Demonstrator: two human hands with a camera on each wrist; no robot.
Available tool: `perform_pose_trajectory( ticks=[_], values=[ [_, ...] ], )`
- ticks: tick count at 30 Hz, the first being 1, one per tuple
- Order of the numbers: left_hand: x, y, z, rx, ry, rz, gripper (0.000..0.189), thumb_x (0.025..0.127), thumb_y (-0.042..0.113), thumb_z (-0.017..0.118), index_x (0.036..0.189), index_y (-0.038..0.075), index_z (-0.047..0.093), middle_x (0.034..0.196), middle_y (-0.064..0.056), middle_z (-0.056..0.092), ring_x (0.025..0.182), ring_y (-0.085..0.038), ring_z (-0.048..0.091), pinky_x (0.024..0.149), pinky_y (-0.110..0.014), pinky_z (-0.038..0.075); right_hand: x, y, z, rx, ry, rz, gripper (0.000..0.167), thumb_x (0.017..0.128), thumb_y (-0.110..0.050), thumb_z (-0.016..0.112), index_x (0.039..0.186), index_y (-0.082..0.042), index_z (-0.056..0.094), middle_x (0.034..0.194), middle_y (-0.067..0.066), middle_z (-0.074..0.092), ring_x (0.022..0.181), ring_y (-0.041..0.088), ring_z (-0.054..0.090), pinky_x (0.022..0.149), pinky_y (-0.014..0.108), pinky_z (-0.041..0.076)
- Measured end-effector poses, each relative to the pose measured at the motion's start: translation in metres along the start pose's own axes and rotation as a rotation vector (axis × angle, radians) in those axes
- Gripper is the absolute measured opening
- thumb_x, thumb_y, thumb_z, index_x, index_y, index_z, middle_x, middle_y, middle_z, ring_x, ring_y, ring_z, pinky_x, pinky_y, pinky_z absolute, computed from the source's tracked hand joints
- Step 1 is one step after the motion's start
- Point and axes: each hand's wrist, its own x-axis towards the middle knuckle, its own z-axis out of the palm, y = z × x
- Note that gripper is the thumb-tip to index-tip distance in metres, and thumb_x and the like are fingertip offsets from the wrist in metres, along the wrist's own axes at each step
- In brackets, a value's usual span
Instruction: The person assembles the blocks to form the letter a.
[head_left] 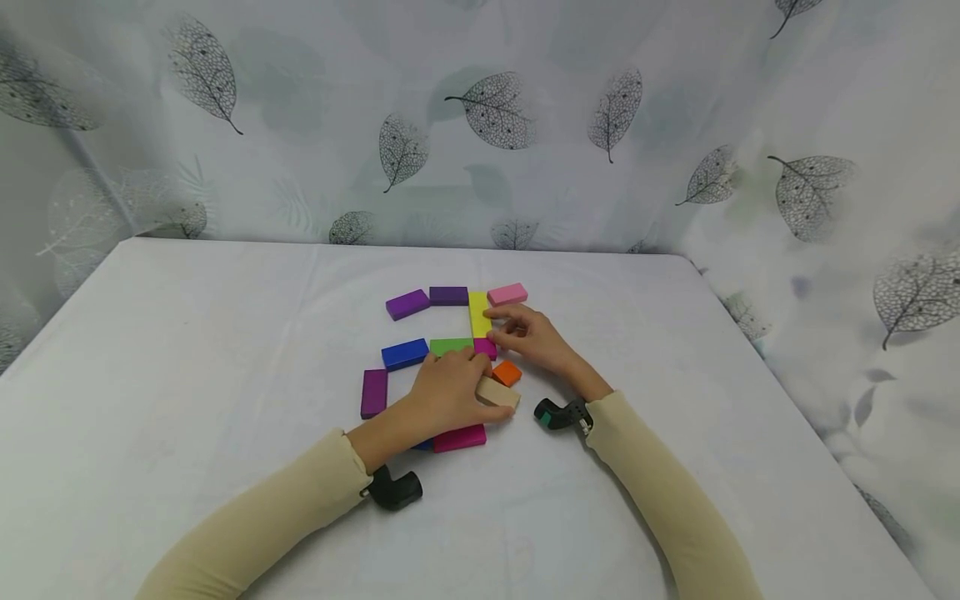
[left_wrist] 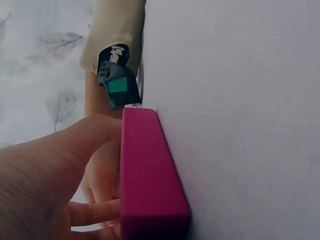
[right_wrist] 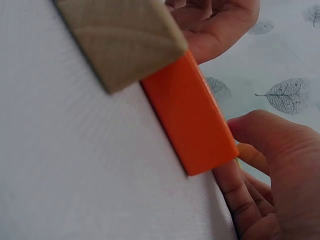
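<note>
In the head view, my left hand [head_left: 444,392] reaches over the group of colored wooden blocks. Its thumb and forefinger hold a plain wooden block [head_left: 498,393] from both sides, partly covering it. My right hand [head_left: 536,340] is at the right side, its forefinger and thumb tips at the right edge of the yellow block [head_left: 478,310]. Just below that edge lies a small magenta block [head_left: 485,347]. An orange block [head_left: 507,373] sits between the two hands; the right wrist view shows the orange block [right_wrist: 190,120] partly behind the plain block [right_wrist: 125,40].
Around the hands lie a green block [head_left: 450,344], a blue one [head_left: 405,354], a plum one [head_left: 373,393] and a dark pink one [head_left: 460,438]. Farther back are two purple blocks [head_left: 448,296] and a light pink block [head_left: 507,293]. A white cloth [head_left: 225,350] covers the table.
</note>
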Motion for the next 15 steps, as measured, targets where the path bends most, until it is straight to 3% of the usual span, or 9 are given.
perform_pose_trajectory(
  ticks=[9,15],
  values=[
    [0.0014,0.003,0.0005,0.037,-0.009,-0.023,0.064,0.075,0.069,0.067,0.109,0.014,0.063,0.103,-0.004,0.064,0.098,-0.019,0.058,0.088,-0.051,0.044,0.0013,0.002,-0.0005,0.004,0.001,-0.005,0.039,0.093,-0.013,0.066,0.131,-0.004,0.06,0.122,0.014,0.059,0.092,0.023,0.061,0.078,0.025,0.05],
    [0.0029,0.0037,0.0011,0.046,-0.018,-0.027,0.059,0.077,0.066,0.067,0.106,0.015,0.063,0.099,-0.003,0.062,0.096,-0.019,0.057,0.089,-0.051,0.042,0.0014,0.0028,-0.0002,-0.008,-0.002,-0.006,0.039,0.093,-0.014,0.066,0.131,-0.004,0.06,0.125,0.013,0.059,0.093,0.023,0.061,0.082,0.026,0.049]
  ],
)
